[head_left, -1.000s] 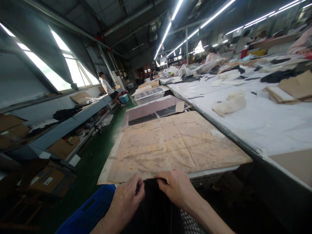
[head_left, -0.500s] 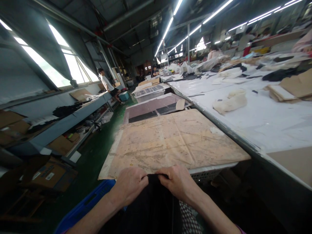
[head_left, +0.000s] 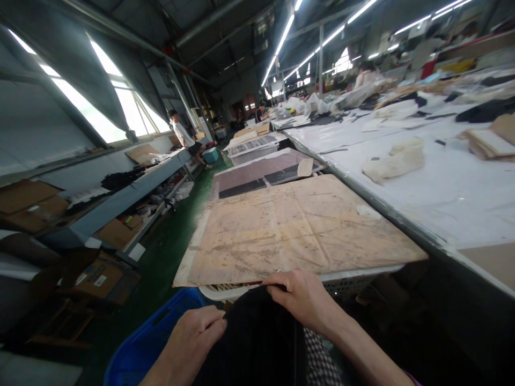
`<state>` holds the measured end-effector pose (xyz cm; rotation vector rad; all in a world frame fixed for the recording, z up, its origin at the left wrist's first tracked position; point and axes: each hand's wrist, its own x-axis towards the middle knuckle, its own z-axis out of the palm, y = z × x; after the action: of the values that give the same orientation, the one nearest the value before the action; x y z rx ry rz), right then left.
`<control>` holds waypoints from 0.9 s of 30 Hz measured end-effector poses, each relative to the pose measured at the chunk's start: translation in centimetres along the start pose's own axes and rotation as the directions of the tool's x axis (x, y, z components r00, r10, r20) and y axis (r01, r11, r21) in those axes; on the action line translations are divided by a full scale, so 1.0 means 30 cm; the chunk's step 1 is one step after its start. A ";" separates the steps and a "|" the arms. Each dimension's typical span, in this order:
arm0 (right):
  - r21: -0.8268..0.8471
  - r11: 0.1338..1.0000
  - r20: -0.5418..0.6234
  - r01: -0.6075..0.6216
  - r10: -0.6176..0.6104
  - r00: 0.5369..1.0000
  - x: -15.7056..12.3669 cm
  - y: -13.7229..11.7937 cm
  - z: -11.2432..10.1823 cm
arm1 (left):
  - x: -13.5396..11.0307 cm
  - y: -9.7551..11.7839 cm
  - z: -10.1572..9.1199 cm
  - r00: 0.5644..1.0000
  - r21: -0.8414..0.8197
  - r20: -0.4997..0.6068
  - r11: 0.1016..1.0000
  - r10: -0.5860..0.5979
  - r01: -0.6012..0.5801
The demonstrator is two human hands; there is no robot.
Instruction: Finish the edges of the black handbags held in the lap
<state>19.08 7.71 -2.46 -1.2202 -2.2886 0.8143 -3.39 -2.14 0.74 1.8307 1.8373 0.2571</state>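
Black cloth [head_left: 253,335] hangs in front of my body, its top edge curving between my two hands. My left hand [head_left: 197,335] is closed on the cloth's left edge, low and over the blue basket [head_left: 151,338]. Higher up, my right hand [head_left: 303,300] pinches the top edge, close against the near rim of the worn tan board [head_left: 289,230]. That board lies flat on a white plastic basket [head_left: 233,292], whose rim shows under it. The fingertips of both hands are partly hidden by the cloth and the knuckles.
A long white table [head_left: 426,198] on the right carries a cream cloth piece [head_left: 396,159] and cardboard. Beyond the board are more covered baskets. On the left are a shelf bench [head_left: 137,193], a cardboard box [head_left: 98,279] and a green floor aisle [head_left: 177,214]. A person [head_left: 185,139] leans there.
My left hand has moved down and left, away from my right hand, spreading the cloth's edge. My right hand stays near the board's rim. The whole view has shifted slightly.
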 end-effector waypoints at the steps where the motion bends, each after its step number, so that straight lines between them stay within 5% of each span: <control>1: 0.019 1.000 0.002 0.001 -0.001 1.000 -0.001 0.003 -0.001 | -0.018 -0.009 -0.002 1.000 -0.030 0.015 1.000 0.004 -0.004; 8: 0.163 0.986 0.024 0.041 -0.046 0.999 -0.012 0.032 -0.029 | -0.016 0.011 -0.025 0.992 -0.430 0.122 0.903 0.032 0.023; 13: 0.257 0.966 -0.028 0.002 0.005 1.000 -0.047 0.053 -0.041 | 0.130 0.111 0.000 0.986 -0.299 0.020 0.942 0.165 -0.152; 19: 0.366 0.930 -0.073 -0.030 0.061 0.995 -0.115 0.097 -0.063 | 0.257 0.201 0.029 0.910 -0.048 0.054 0.911 0.412 -0.409; 22: 0.340 0.939 -0.088 -0.056 0.091 0.992 -0.122 0.103 -0.074 | 0.231 0.201 0.009 0.916 -0.100 0.085 0.918 0.392 -0.383; 27: 0.147 0.985 -0.082 -0.089 0.102 0.991 -0.056 0.113 -0.078 | 0.111 0.130 -0.026 0.966 -0.239 0.138 0.954 0.218 -0.181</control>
<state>23.41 8.48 -3.14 -1.2827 -2.0761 0.9229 -0.16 1.51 2.53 1.8212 1.4505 0.3616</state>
